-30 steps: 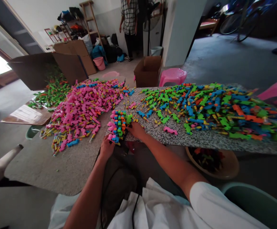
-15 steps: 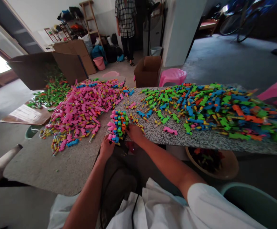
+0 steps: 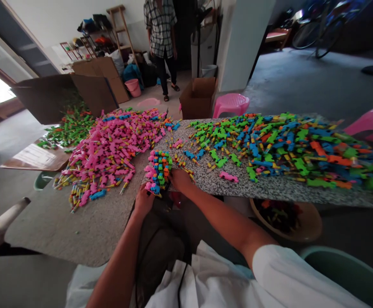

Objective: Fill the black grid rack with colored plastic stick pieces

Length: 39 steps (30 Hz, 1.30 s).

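Note:
A neat block of small plastic toy cars, in pink, blue, orange and green rows, stands at the table's near edge between my hands. My left hand holds the block's lower left corner, its fingertips curled against the front pink and blue pieces. On the other side, my right hand grips the right flank, with the fingers partly hidden behind the toys. Loose yellow-tipped pieces lie just past my right hand. To the left rises a big heap of pink toy cars.
Green, blue and orange toys cover the speckled tabletop on the right. A carton with green toys is at left. Below the table edge sit a basin and a green tub. A person stands beyond.
The person in the checked shirt has stepped a little nearer and to the left. My hands and the block of toy cars stay almost where they were.

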Each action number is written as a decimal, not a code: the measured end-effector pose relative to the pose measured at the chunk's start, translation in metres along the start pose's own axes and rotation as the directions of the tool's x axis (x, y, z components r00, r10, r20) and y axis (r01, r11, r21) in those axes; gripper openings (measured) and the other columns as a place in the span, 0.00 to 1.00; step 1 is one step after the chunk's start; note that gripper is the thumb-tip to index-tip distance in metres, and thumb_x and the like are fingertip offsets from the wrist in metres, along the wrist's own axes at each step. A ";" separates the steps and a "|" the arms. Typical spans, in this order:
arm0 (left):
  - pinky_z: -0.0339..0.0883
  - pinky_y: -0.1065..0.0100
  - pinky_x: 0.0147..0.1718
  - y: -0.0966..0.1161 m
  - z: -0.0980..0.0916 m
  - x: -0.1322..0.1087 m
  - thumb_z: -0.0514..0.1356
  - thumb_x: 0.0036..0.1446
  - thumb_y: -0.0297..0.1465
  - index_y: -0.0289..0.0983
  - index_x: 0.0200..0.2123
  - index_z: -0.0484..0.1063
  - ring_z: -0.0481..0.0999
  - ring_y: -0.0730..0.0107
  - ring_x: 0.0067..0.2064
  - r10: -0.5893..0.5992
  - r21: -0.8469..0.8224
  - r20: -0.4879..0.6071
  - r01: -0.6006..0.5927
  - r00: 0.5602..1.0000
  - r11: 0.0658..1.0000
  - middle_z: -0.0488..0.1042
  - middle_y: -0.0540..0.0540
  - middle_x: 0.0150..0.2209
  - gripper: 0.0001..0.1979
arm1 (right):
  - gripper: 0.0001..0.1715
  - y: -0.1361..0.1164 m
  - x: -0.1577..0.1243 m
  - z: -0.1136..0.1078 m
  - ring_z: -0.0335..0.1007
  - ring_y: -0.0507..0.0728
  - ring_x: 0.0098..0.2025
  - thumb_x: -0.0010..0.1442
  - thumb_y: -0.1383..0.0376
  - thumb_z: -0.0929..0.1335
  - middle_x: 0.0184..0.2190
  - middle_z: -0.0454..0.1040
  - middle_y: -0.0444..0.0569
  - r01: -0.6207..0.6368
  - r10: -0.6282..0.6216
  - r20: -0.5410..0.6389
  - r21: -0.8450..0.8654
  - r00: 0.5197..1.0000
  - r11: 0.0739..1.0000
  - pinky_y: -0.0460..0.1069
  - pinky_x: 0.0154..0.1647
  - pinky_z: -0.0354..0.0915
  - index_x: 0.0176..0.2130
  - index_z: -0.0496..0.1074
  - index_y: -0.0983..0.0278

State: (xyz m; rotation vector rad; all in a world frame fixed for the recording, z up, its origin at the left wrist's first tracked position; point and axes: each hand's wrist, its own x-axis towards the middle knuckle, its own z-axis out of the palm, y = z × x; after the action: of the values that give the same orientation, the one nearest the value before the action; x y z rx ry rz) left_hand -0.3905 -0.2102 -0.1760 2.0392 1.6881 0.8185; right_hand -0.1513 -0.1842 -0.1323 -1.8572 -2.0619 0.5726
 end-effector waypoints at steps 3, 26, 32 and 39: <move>0.69 0.52 0.62 -0.003 0.002 0.000 0.61 0.60 0.36 0.39 0.53 0.79 0.76 0.51 0.60 0.030 -0.012 -0.005 -0.030 1.000 0.999 0.79 0.39 0.56 0.19 | 0.18 0.001 -0.007 -0.004 0.80 0.63 0.50 0.72 0.59 0.65 0.47 0.83 0.58 -0.010 0.010 -0.013 0.042 1.000 0.999 0.51 0.50 0.70 0.51 0.79 0.65; 0.70 0.53 0.62 -0.001 0.002 0.001 0.62 0.57 0.36 0.40 0.48 0.82 0.77 0.50 0.60 0.018 -0.008 -0.018 -0.018 1.000 1.000 0.80 0.39 0.56 0.17 | 0.32 -0.027 -0.063 -0.024 0.76 0.61 0.56 0.73 0.60 0.61 0.60 0.77 0.54 0.072 -0.033 -0.259 0.143 0.965 0.987 0.52 0.60 0.67 0.73 0.60 0.60; 0.68 0.54 0.63 -0.004 0.003 0.002 0.60 0.59 0.37 0.40 0.49 0.82 0.76 0.51 0.61 0.059 -0.003 -0.003 -0.059 0.998 0.998 0.80 0.39 0.56 0.17 | 0.22 0.061 -0.075 -0.072 0.76 0.60 0.56 0.73 0.66 0.59 0.54 0.80 0.54 -0.217 0.234 -0.377 0.089 0.896 0.972 0.50 0.60 0.65 0.57 0.76 0.63; 0.70 0.57 0.61 -0.003 0.002 0.003 0.61 0.58 0.36 0.40 0.48 0.82 0.77 0.53 0.59 0.044 -0.008 -0.019 -0.044 0.999 0.999 0.80 0.40 0.57 0.17 | 0.22 0.117 -0.058 -0.082 0.79 0.67 0.53 0.73 0.53 0.64 0.47 0.82 0.62 -0.445 0.424 -0.143 -0.188 0.894 0.876 0.56 0.52 0.69 0.52 0.78 0.65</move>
State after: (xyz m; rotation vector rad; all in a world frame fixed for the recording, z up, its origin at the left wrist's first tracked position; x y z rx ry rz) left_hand -0.3909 -0.2065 -0.1785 2.0764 1.6523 0.8595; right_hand -0.0038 -0.2249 -0.1154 -2.4527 -1.6995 0.3549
